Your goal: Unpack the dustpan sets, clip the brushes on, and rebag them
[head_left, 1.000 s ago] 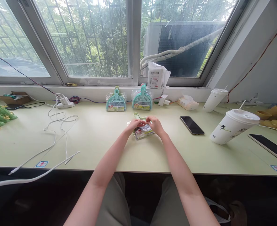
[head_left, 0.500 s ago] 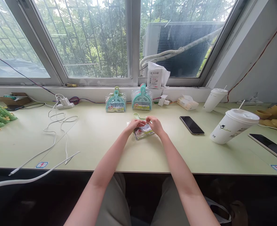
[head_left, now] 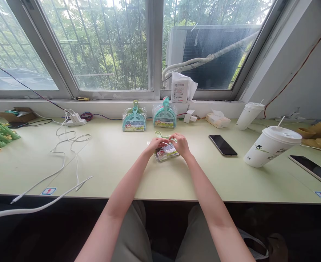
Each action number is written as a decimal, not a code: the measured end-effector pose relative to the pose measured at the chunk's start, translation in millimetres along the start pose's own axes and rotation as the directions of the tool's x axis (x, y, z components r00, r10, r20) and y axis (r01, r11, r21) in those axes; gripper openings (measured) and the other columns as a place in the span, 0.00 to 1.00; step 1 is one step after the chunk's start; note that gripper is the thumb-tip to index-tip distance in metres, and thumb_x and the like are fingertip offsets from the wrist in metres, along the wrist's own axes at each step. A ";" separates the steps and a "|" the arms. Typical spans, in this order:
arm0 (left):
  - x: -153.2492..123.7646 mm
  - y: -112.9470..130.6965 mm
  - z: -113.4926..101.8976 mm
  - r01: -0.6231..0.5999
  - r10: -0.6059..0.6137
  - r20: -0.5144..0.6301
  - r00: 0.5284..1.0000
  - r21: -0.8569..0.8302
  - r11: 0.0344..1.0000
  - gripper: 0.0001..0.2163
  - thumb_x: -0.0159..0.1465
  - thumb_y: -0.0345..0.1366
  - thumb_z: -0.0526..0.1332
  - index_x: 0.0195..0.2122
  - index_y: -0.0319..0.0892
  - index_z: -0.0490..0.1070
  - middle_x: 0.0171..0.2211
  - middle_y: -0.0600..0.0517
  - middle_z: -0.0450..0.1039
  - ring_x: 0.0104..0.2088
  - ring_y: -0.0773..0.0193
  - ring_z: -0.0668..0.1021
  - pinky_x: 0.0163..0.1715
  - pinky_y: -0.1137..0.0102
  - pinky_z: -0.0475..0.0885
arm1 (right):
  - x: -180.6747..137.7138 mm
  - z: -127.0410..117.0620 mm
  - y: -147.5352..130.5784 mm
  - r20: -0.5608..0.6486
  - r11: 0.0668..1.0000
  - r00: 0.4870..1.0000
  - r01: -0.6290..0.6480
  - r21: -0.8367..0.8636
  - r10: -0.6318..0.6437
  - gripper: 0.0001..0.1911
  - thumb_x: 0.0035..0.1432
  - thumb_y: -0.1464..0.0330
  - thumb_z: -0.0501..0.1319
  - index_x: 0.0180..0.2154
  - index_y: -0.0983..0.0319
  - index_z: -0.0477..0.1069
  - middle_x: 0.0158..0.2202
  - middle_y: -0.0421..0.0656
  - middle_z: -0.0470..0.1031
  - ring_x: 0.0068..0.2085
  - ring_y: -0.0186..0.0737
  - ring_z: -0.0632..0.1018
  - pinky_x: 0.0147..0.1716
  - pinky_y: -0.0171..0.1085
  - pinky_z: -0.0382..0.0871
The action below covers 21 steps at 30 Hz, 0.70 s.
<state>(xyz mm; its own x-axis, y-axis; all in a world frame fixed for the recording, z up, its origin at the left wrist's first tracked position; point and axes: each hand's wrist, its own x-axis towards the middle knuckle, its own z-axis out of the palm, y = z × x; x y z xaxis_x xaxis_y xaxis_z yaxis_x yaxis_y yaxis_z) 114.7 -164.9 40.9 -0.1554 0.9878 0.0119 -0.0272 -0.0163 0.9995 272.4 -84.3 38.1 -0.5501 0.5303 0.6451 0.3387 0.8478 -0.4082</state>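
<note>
While holding one wrapped dustpan set [head_left: 168, 156] on the tabletop [head_left: 116, 160] in the narrow grip of left hand [head_left: 155, 145] and right hand [head_left: 180, 145], count two stacks [head_left: 134, 122] behind, two cups [head_left: 268, 149], two phones [head_left: 223, 145], with room before the near edge [head_left: 163, 199].

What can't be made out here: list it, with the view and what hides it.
All in the head view:
Middle of the light green, clear-wrapped plastic dustpan set: hidden by the left hand and right hand.
What either hand pinches, if anything: too small.
Small print on its label: too small.
Thick white cable: cut off by the left edge.
Flat black-screened device: cut off by the right edge.
</note>
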 end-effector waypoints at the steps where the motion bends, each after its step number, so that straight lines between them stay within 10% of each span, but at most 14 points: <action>1: 0.3 -0.2 -0.1 0.002 -0.002 0.001 1.000 -0.001 1.000 0.14 0.54 0.41 0.61 0.35 0.39 0.79 0.39 0.45 0.79 0.41 0.60 0.78 0.50 0.64 0.69 | 0.1 0.5 0.7 0.008 1.000 1.000 -0.001 0.001 0.001 0.04 0.59 0.71 0.59 0.32 0.59 0.71 0.36 0.43 0.75 0.41 0.43 0.73 0.44 0.40 0.62; 21: -2.3 1.6 0.8 -0.002 0.002 0.001 1.000 -0.001 1.000 0.13 0.53 0.41 0.61 0.34 0.38 0.79 0.37 0.45 0.79 0.40 0.61 0.79 0.50 0.64 0.70 | 1.3 1.0 -3.0 0.099 0.997 0.994 -0.058 0.040 0.054 0.06 0.59 0.72 0.54 0.31 0.60 0.68 0.32 0.43 0.73 0.35 0.41 0.72 0.38 0.38 0.61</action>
<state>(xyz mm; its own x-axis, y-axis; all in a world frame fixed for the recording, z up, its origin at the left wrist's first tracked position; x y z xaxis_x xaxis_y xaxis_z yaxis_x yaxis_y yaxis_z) 115.8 -167.1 42.5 -0.1548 0.9879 0.0134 -0.0283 -0.0180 0.9994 269.9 -86.2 39.5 -0.6040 0.5723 0.5547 0.3391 0.8144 -0.4709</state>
